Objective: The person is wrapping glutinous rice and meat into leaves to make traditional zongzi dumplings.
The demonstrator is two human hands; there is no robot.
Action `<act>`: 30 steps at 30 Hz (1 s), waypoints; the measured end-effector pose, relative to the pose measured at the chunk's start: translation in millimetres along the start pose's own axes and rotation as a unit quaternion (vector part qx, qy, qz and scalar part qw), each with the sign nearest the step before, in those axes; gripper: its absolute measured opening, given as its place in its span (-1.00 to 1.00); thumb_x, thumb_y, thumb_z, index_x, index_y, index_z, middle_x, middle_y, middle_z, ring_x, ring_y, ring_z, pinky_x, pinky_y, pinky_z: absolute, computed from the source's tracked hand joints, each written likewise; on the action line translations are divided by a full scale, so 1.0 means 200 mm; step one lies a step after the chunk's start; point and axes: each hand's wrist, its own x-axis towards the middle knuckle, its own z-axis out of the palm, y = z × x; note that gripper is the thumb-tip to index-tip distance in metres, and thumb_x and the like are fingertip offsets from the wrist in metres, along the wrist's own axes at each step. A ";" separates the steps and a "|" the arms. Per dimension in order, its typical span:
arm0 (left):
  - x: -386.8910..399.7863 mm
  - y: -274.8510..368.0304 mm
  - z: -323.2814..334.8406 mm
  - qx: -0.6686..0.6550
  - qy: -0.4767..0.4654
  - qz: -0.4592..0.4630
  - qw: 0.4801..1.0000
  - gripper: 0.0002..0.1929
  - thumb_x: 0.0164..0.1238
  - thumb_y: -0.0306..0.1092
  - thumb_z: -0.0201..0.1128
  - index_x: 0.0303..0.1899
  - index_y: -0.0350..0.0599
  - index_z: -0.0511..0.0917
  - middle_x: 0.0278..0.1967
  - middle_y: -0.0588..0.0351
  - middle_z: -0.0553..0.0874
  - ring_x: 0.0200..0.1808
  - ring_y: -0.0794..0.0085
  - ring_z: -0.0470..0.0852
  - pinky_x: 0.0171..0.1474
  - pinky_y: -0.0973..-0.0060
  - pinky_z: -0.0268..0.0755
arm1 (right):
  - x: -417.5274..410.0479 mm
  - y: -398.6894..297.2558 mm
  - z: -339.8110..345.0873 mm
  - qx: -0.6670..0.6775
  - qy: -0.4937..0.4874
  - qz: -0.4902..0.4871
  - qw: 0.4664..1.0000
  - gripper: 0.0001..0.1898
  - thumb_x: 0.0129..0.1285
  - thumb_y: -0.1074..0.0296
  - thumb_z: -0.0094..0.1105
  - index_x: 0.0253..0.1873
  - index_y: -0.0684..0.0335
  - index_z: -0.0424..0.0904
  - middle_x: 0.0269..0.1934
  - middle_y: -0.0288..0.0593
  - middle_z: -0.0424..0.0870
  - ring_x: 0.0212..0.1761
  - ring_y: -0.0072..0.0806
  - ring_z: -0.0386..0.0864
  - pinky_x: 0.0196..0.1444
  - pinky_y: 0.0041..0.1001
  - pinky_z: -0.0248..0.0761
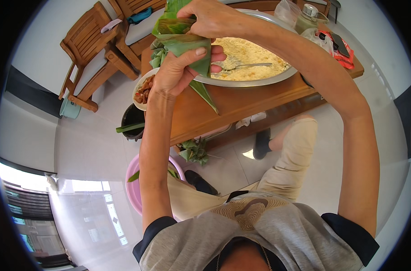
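Note:
A broad green leaf [188, 45], folded into a cone-like packet, is held up in front of me over the table's far left part. My left hand [183, 69] cups the packet from below, thumb pressed on its front. From above, my right hand [210, 20] pinches the leaf's upper folds. What lies inside the packet is hidden. Just behind it stands a wide metal basin [259, 84] of yellowish grains [242, 49], with a metal spoon [254, 65] lying in them. The pointed leaf end [205, 96] hangs or lies below my left hand; I cannot tell which.
A bowl of meat pieces [144, 91] sits at the wooden table's [205, 115] left edge, above a black bucket [132, 118]. Leaf-wrapped bundles [158, 56] lie behind my left hand; more [194, 150] hang low. A pink tub [132, 189] stands left; a phone [340, 44] lies right.

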 end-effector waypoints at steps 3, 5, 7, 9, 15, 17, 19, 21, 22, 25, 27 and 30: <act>0.01 0.00 0.03 -0.036 -0.007 0.007 0.999 -0.62 0.15 -0.43 0.18 -0.01 -0.38 0.36 -0.16 -0.18 0.57 -0.13 0.13 0.60 -0.13 0.26 0.55 | -0.01 0.02 -0.01 0.005 -0.009 0.012 1.000 -0.81 -0.19 0.47 0.05 -0.42 0.47 0.47 -0.53 0.24 0.48 -0.44 -0.08 0.54 -0.40 -0.28 0.32; 0.01 -0.01 0.03 -0.051 -0.006 0.005 0.999 -0.63 0.16 -0.44 0.17 0.00 -0.38 0.36 -0.16 -0.18 0.57 -0.11 0.11 0.59 -0.11 0.24 0.55 | -0.02 0.02 -0.02 0.016 0.002 0.011 1.000 -0.80 -0.20 0.49 0.03 -0.41 0.48 0.46 -0.53 0.25 0.48 -0.44 -0.07 0.53 -0.40 -0.27 0.31; 0.01 -0.01 0.03 -0.014 0.009 -0.001 1.000 -0.59 0.15 -0.38 0.20 0.01 -0.34 0.33 -0.13 -0.16 0.55 -0.19 0.21 0.58 -0.24 0.37 0.49 | -0.04 0.03 0.00 0.048 0.030 -0.011 0.998 -0.80 -0.20 0.50 0.03 -0.40 0.48 0.46 -0.53 0.25 0.48 -0.44 -0.07 0.52 -0.39 -0.27 0.31; 0.04 -0.02 0.00 -0.026 -0.012 0.008 1.000 -0.61 0.14 -0.39 0.20 -0.01 -0.32 0.34 -0.16 -0.14 0.56 -0.25 0.26 0.57 -0.29 0.40 0.46 | -0.04 0.05 0.02 0.080 0.058 -0.035 0.994 -0.80 -0.20 0.51 0.03 -0.40 0.48 0.45 -0.53 0.25 0.47 -0.45 -0.08 0.51 -0.38 -0.26 0.31; 0.03 -0.01 0.04 -0.046 -0.035 0.017 0.998 -0.66 0.12 -0.42 0.22 -0.08 -0.28 0.37 -0.29 -0.06 0.56 -0.37 0.40 0.48 -0.38 0.48 0.33 | -0.08 0.00 0.00 0.034 0.068 -0.045 0.996 -0.85 -0.18 0.55 0.06 -0.44 0.49 0.42 -0.54 0.23 0.46 -0.48 -0.09 0.49 -0.36 -0.28 0.31; 0.02 0.00 0.05 -0.027 -0.029 0.010 0.999 -0.67 0.12 -0.43 0.22 -0.08 -0.28 0.37 -0.31 -0.04 0.56 -0.37 0.41 0.46 -0.37 0.49 0.32 | -0.09 -0.02 -0.01 0.081 0.031 0.008 0.996 -0.83 -0.17 0.54 0.12 -0.42 0.49 0.39 -0.53 0.23 0.44 -0.47 -0.12 0.48 -0.38 -0.31 0.30; 0.03 0.00 0.05 -0.007 0.015 -0.018 1.000 -0.65 0.12 -0.43 0.22 -0.06 -0.28 0.36 -0.33 0.00 0.53 -0.38 0.45 0.44 -0.37 0.50 0.31 | -0.07 0.02 0.01 0.058 0.052 -0.010 0.997 -0.82 -0.15 0.53 0.14 -0.40 0.47 0.40 -0.52 0.18 0.46 -0.44 -0.18 0.49 -0.38 -0.33 0.30; 0.03 -0.01 0.03 -0.040 -0.017 -0.006 0.999 -0.65 0.12 -0.44 0.22 -0.06 -0.29 0.36 -0.36 0.03 0.52 -0.38 0.45 0.44 -0.34 0.49 0.33 | -0.06 0.02 0.01 0.036 0.073 -0.027 0.996 -0.82 -0.13 0.52 0.16 -0.38 0.45 0.41 -0.52 0.14 0.48 -0.42 -0.25 0.50 -0.38 -0.35 0.30; 0.03 -0.01 0.03 -0.072 -0.048 0.006 0.996 -0.64 0.13 -0.44 0.22 -0.05 -0.30 0.35 -0.39 0.06 0.51 -0.38 0.46 0.45 -0.31 0.47 0.36 | -0.05 0.02 0.00 0.153 0.045 0.034 0.987 -0.82 -0.09 0.49 0.17 -0.35 0.43 0.43 -0.51 0.06 0.50 -0.38 -0.32 0.50 -0.38 -0.37 0.31; 0.01 0.01 0.00 -0.037 -0.002 0.010 0.999 -0.65 0.13 -0.44 0.21 -0.06 -0.34 0.35 -0.43 0.10 0.48 -0.36 0.44 0.47 -0.23 0.41 0.39 | -0.02 -0.22 0.10 0.211 0.262 0.135 0.932 -0.83 -0.02 0.44 0.18 -0.34 0.39 0.47 -0.50 -0.09 0.52 -0.37 -0.45 0.50 -0.38 -0.43 0.33; -0.01 0.02 -0.01 -0.023 0.034 0.047 0.998 -0.65 0.14 -0.43 0.20 -0.06 -0.35 0.35 -0.41 0.10 0.49 -0.35 0.43 0.48 -0.20 0.40 0.39 | -0.05 -0.23 0.10 0.141 0.492 0.162 0.843 -0.85 0.01 0.42 0.18 -0.36 0.39 0.49 -0.52 -0.16 0.52 -0.39 -0.51 0.49 -0.38 -0.47 0.34; 0.02 0.01 0.03 -0.013 0.075 0.101 0.992 -0.66 0.15 -0.42 0.19 -0.07 -0.34 0.35 -0.39 0.10 0.52 -0.29 0.39 0.50 -0.12 0.38 0.39 | -0.30 0.14 0.03 0.211 0.141 0.046 0.966 -0.78 0.26 0.30 -0.01 -0.18 0.35 0.48 -0.45 -0.28 0.52 -0.39 -0.63 0.49 -0.35 -0.62 0.38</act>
